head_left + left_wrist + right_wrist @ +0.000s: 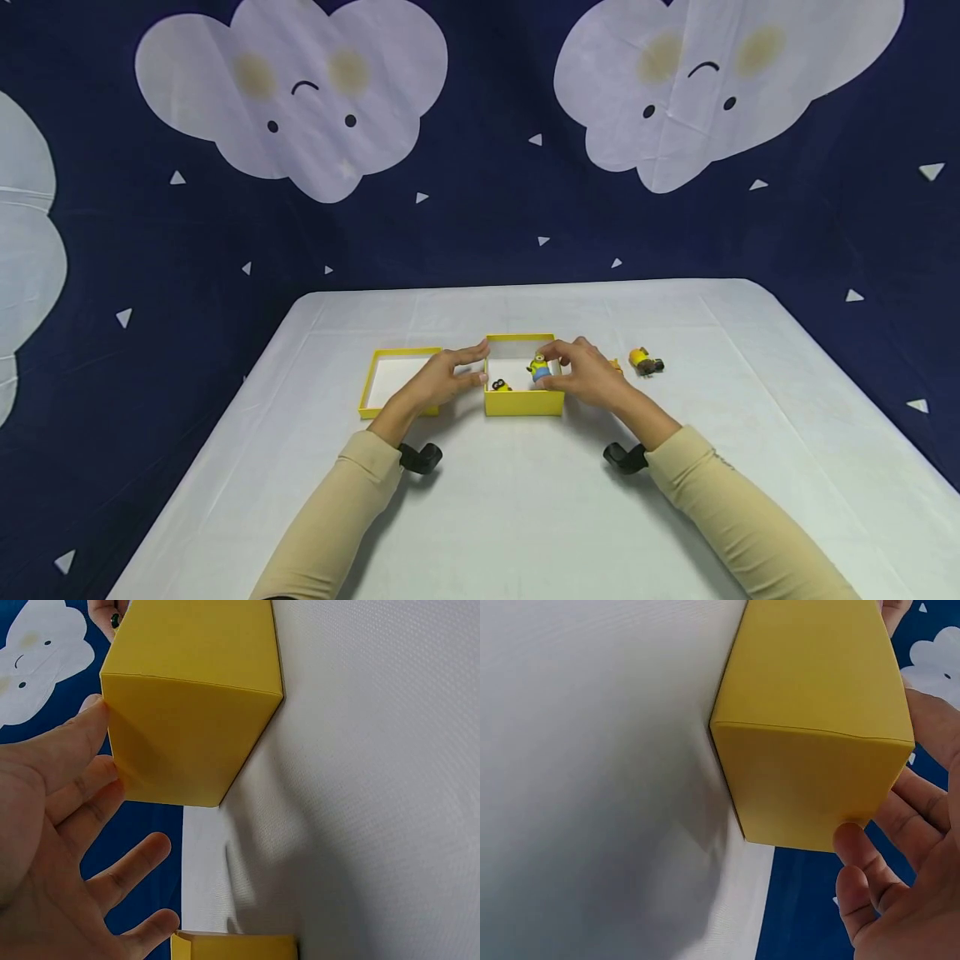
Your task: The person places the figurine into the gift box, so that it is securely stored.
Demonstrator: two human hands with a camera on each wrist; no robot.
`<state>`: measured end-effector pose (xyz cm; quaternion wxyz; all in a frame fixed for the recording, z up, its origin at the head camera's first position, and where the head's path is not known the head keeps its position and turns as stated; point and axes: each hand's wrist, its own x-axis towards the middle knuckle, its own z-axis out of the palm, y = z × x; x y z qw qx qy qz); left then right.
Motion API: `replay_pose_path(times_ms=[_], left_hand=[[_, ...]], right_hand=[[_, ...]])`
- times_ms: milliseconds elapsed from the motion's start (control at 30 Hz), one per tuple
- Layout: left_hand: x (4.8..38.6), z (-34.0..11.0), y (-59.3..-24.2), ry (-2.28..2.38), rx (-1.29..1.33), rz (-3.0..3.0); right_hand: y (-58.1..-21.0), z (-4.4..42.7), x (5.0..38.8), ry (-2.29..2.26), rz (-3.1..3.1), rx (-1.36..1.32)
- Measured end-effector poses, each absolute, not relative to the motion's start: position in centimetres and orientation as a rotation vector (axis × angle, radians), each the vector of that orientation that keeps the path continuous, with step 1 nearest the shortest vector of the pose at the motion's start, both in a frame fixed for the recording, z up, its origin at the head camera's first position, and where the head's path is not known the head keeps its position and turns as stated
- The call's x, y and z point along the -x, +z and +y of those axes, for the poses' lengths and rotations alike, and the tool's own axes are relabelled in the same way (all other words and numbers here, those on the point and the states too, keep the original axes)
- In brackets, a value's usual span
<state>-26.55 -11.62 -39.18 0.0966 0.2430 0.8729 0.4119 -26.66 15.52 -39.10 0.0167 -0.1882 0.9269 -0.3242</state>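
A yellow box (pixel 523 404) with a white inside stands uncovered on the table in the head view. My right hand (pixel 588 375) pinches a minion figure (pixel 539 367) in blue over the box's right part. Another minion figure (pixel 500 385) shows its goggles inside at the left, its lower part hidden by the front wall. My left hand (pixel 444 379) touches the box's left side with extended fingers. In the left wrist view, the thumb and fingers meet the edge of the yellow box (pixel 187 739). The right wrist view shows fingers against the box (pixel 810 787); the figure is hidden there.
Left of the box lies its shallow yellow lid (pixel 367 392), white inside, partly behind my left hand. A minion figure (pixel 645 362) lies on the white table (pixel 510 517) at the right. Another small yellow thing (pixel 617 366) is mostly covered by my right hand.
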Motion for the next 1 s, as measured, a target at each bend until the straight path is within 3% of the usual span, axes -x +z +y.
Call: replay_pose_path(times_ms=[1000], left_hand=[[26.6, -11.6, -39.1, 1.215, -0.709, 2.578]], right_hand=[[-38.7, 14.9, 28.1, -0.804, 2.822, 0.755]])
